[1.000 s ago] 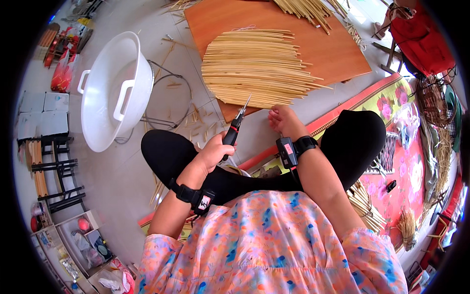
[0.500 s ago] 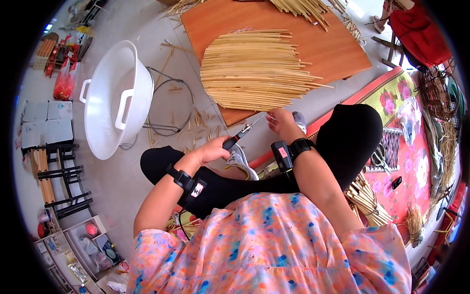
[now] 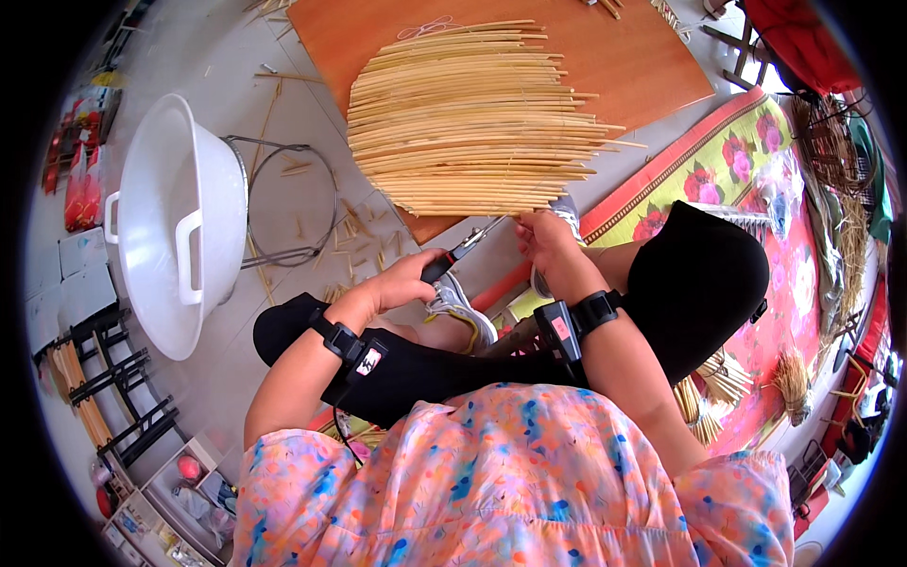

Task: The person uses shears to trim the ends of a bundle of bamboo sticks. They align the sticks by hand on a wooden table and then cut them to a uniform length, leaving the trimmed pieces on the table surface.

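My left hand (image 3: 403, 283) is wrapped round the black-and-red handle of a pair of shears (image 3: 442, 266). Their narrow metal tip points up and right, close to the near edge of a mat of straw-coloured stalks (image 3: 472, 123). At that same edge, the fingers of my right hand (image 3: 548, 248) are closed on the nearest stalks. Thin threads run across the mat, whose right-hand stalk ends are uneven. It lies on a brown wooden board (image 3: 624, 66) and overhangs the board's left side. Exactly where the shears' tip meets the stalks is too small to tell.
A big white two-handled basin (image 3: 161, 236) stands tilted at the left beside a wire ring (image 3: 331, 203). Cut stalk bits litter the tiled floor. On the right, a flowered mat (image 3: 699, 180) holds bundles of stalks (image 3: 723, 376).
The view has shifted, so the basin and board sit differently in it. The shears' tip is now closer to the mat's near edge. Both hands keep their hold.
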{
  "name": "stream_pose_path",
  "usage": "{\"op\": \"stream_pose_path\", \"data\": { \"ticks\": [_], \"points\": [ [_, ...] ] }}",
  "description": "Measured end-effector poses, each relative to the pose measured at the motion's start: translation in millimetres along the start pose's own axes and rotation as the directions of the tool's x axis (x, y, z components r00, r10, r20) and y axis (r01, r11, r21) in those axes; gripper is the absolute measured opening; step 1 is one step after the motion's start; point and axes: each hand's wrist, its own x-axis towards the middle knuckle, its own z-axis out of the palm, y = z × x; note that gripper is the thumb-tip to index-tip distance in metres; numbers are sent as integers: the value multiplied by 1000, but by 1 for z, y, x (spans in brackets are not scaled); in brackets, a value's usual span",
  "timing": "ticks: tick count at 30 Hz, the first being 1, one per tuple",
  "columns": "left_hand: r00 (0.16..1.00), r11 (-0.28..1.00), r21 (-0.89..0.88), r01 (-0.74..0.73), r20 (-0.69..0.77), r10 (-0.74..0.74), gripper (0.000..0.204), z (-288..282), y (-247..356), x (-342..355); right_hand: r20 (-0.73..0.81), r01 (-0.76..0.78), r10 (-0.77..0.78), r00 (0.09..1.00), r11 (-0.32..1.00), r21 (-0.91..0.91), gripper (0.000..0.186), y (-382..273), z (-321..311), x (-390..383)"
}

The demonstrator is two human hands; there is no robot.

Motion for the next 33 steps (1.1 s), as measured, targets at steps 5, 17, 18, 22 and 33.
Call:
{"op": "stream_pose_path", "data": {
  "ticks": [5, 17, 18, 22, 33],
  "points": [
    [997, 1000, 26, 11, 74, -13, 77, -11, 6, 6, -62, 22, -20, 998, 999, 28, 9, 0, 3, -3],
    [994, 989, 105, -107, -16, 109, 78, -12, -21, 11, -56, 31, -30, 998, 999, 17, 11, 5, 1, 2],
    [994, 987, 118, -105, -17, 108, 78, -11, -19, 12, -57, 31, -30, 998, 999, 14, 11, 5, 1, 3],
    [995, 989, 103, -103, -9, 104, 79, -10, -11, 13, -26, 40, -40, 999, 999, 21, 11, 4, 0, 3],
    [998, 998, 53, -25, 57, 22, 81, -15, 4, 8, -32, 30, -29, 999, 999, 21, 12, 5, -5, 7]
  ]
}}
